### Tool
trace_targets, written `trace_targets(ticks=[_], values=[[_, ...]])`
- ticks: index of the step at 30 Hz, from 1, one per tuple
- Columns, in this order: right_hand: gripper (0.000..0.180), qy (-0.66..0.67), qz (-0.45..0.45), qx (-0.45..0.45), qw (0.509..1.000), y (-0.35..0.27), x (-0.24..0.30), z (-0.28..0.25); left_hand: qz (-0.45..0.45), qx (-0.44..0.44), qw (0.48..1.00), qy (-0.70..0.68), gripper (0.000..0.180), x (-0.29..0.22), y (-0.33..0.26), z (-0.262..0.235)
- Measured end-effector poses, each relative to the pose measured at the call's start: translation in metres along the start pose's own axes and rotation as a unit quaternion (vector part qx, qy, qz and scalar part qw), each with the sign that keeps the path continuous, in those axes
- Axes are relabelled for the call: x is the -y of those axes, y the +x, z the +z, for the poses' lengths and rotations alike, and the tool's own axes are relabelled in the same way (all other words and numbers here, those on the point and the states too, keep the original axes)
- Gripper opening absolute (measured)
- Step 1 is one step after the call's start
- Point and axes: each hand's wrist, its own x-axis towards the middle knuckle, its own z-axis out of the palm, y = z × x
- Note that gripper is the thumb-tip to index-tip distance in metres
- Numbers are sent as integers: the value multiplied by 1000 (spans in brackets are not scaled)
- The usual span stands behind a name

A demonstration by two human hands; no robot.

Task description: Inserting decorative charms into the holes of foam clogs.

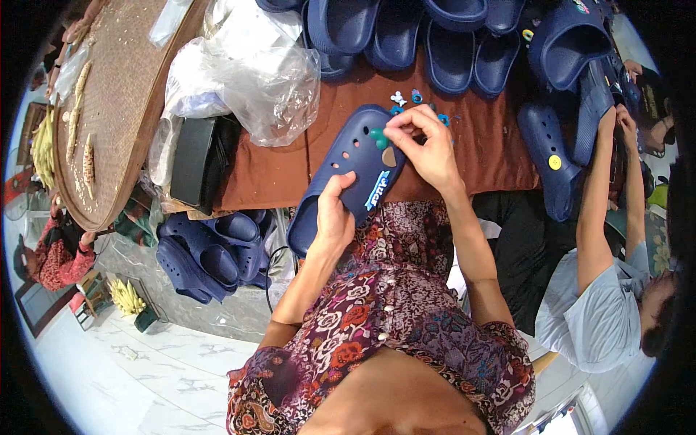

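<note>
A navy foam clog (358,187) is tilted in front of me, its toe pointing up and to the right. My left hand (334,220) is closed round its side, thumb on the upper. Over the toe, my right hand (429,148) pinches the edge of a green shoe charm (378,138) set among the vent holes. Just below that charm sits a tan charm (388,156), and a light blue name charm (377,191) lies along the clog's side. Beyond my right fingers, several small charms (416,96) are scattered on the brown cloth, partly hidden by my hand.
Navy clogs (449,61) line the far side of the brown cloth (493,159). Clear plastic bags (272,94) and a black box (194,161) lie left, beside a large woven tray (119,109). More clogs (210,254) are below. At right, another person's arms (596,196) reach among clogs.
</note>
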Motion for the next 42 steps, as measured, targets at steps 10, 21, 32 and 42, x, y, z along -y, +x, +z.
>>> trace_targets(ticks=[10, 21, 32, 42], values=[[12, -60, 97, -69, 991, -13, -21, -49, 4, 36, 998, -41, 48, -6, -3, -2], [11, -275, 5, 15, 961, -31, -23, -46, 15, 79, 992, -102, 54, -3, 1, -7], [14, -53, -43, 5, 998, -11, 20, -33, -59, 71, 995, -27, 41, -10, -1, -8], [15, -156, -144, 64, 975, -8, 23, -23, -79, 34, 995, 50, 31, -14, -6, 2]])
